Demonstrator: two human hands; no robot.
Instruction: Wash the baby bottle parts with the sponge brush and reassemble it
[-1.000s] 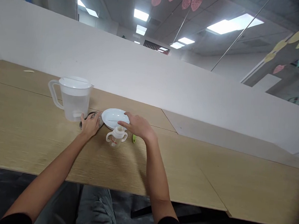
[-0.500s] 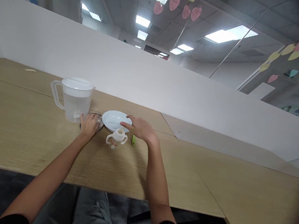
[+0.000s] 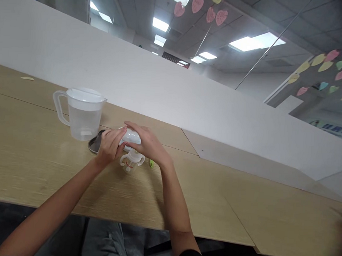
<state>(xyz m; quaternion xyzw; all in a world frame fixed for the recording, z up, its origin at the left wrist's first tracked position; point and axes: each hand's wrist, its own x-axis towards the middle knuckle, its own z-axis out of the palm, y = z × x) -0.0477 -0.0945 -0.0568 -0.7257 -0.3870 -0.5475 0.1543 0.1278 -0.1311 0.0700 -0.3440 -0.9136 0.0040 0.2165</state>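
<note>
I have clear dome (image 3: 132, 136) between left hand (image 3: 109, 145) and right hand (image 3: 147, 142), both gripping it. On bench (image 3: 198, 199), from dome: handled bottle (image 3: 130, 163) six o'clock, dark tray (image 3: 94, 145) nine o'clock, lidded pitcher (image 3: 84, 119) ten o'clock.

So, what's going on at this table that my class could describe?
A person's left hand and right hand are close together above the white dish, with what looks like a clear object between them, partly hidden. A two-handled bottle stands in front of the dish. Left of the hands are a dark metal tray and a translucent pitcher.
</note>
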